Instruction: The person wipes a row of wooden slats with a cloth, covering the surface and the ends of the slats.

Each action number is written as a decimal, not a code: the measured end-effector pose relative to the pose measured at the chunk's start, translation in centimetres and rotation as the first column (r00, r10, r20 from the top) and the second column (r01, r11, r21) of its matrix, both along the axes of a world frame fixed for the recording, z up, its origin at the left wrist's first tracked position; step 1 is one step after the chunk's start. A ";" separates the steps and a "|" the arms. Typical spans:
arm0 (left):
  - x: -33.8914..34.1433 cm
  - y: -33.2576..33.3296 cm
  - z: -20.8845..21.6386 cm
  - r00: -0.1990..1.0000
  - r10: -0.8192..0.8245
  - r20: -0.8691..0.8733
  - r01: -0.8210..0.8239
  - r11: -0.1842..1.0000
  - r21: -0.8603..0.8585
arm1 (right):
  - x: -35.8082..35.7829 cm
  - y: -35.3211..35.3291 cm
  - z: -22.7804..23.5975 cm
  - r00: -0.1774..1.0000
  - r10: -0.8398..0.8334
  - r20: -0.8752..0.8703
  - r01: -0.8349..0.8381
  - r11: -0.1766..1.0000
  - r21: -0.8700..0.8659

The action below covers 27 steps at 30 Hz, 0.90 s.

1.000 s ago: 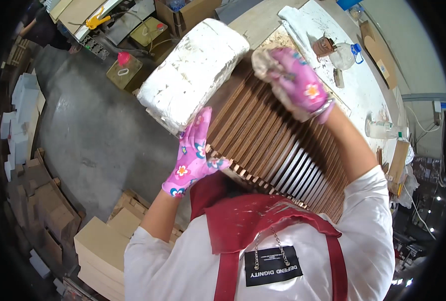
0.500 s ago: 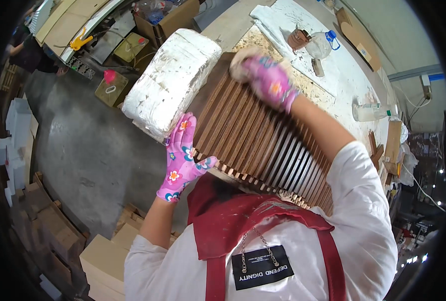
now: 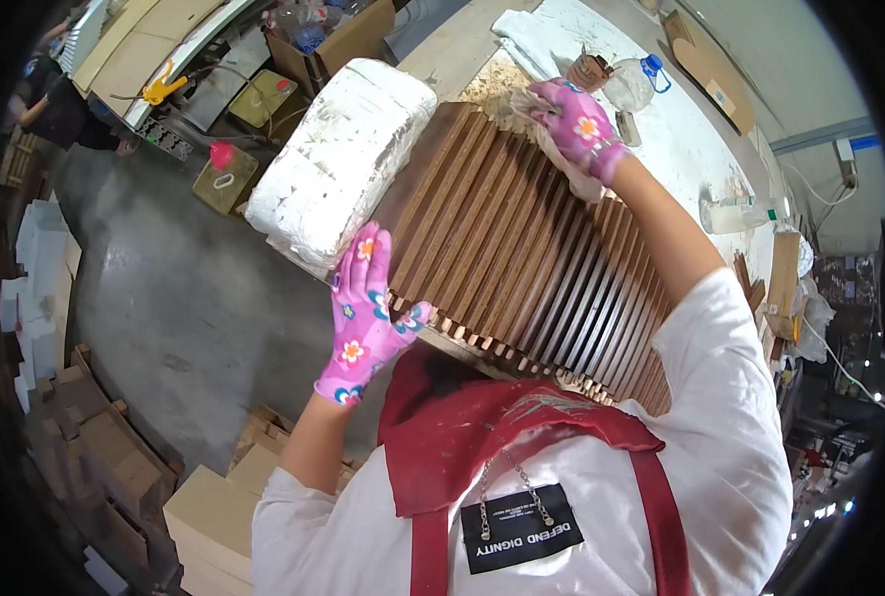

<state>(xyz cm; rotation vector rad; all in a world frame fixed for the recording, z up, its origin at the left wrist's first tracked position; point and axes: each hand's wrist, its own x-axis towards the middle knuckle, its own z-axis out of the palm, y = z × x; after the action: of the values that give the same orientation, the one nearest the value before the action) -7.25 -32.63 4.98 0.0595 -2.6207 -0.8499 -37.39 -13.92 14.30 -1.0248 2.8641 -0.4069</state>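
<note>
A row of brown wooden slats (image 3: 482,233) lies side by side on the workbench in front of me. My right hand (image 3: 579,129), in a pink flowered glove, is closed on a pale rag (image 3: 568,171) at the far ends of the slats. In a matching glove, my left hand (image 3: 365,316) lies flat against the near left corner of the slats, fingers stretched and thumb spread. Its fingertips reach the lower end of a white wrapped block (image 3: 343,154), which stands along the left edge of the slats.
On the bench's far side are a brown jar (image 3: 589,72), a clear jug with a blue cap (image 3: 629,87), a white cloth (image 3: 527,42) and a bottle on its side (image 3: 735,214). Cardboard boxes (image 3: 209,521) stand at lower left. Another person (image 3: 60,104) is at far left.
My right hand has moved right with the rag, along the far ends of the slats. The rag now hangs down over them. My left hand stays nearly in place.
</note>
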 end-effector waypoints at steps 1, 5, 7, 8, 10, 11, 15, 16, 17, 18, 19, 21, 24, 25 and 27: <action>0.3 0.5 0.3 0.999 0.030 -0.023 -0.032 0.998 -0.052 | 2.6 -0.6 2.3 0.978 -0.023 0.209 0.043 0.995 -0.095; -0.6 2.6 3.4 0.982 -0.121 0.146 0.161 0.940 -0.302 | 9.6 1.7 -5.5 0.958 0.216 0.190 -0.247 0.957 0.154; -0.4 2.6 2.6 0.978 -0.116 0.171 0.156 0.957 -0.245 | 11.5 1.2 -6.9 0.976 0.086 -0.198 0.108 0.598 0.795; -0.3 2.4 2.3 0.984 -0.108 0.141 0.138 0.964 -0.225 | 10.9 1.1 -4.6 0.986 0.168 -0.020 -0.136 0.855 0.501; -0.3 2.9 2.7 0.985 -0.079 0.151 0.111 0.969 -0.222 | 10.0 1.9 -1.2 0.866 0.472 0.166 -0.394 0.847 -0.357; -0.6 3.2 2.7 0.989 -0.084 0.125 0.111 0.969 -0.222 | 8.3 2.5 -0.9 0.896 0.438 0.075 -0.411 0.881 -0.233; -0.8 3.5 2.2 0.992 -0.069 0.109 0.095 0.963 -0.252 | 7.4 2.4 -2.9 0.903 0.412 0.125 -0.400 0.910 -0.109; -0.7 3.4 2.2 0.991 -0.059 0.117 0.087 0.965 -0.249 | 9.0 2.3 -2.1 0.868 0.484 0.113 -0.481 0.875 -0.057; -0.5 3.3 2.3 0.990 -0.066 0.125 0.095 0.965 -0.245 | 11.1 2.4 -1.1 0.835 0.540 0.104 -0.543 0.840 -0.005; -0.4 3.4 2.5 0.990 -0.064 0.125 0.093 0.965 -0.245 | 12.1 2.4 -0.7 0.798 0.594 0.100 -0.600 0.798 0.047; -0.5 3.7 2.7 0.991 -0.054 0.126 0.084 0.967 -0.241 | 10.6 2.2 -2.3 0.709 0.630 0.317 -0.450 0.750 -0.484; -0.4 3.8 3.2 0.992 -0.052 0.112 0.080 0.962 -0.261 | 7.7 1.4 -2.4 0.375 0.653 0.658 0.617 0.354 -0.703; -0.8 4.1 2.7 0.979 -0.157 0.128 0.187 0.945 -0.270 | 5.0 3.4 -3.2 0.927 0.187 0.326 0.006 0.860 -0.510; -0.9 4.1 2.5 0.981 -0.163 0.108 0.187 0.944 -0.271 | 5.1 3.3 -3.6 0.977 0.208 0.042 -0.184 0.929 -0.321; -1.1 4.2 2.1 0.982 -0.159 0.107 0.183 0.942 -0.281 | 6.6 2.9 -2.4 0.916 0.365 -0.166 -0.380 0.923 -0.069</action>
<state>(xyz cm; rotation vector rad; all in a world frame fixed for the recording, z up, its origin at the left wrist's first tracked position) -8.33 -28.48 7.11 -0.2198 -2.8320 -0.5163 -30.77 -11.04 11.91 -1.6472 2.6975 -0.4597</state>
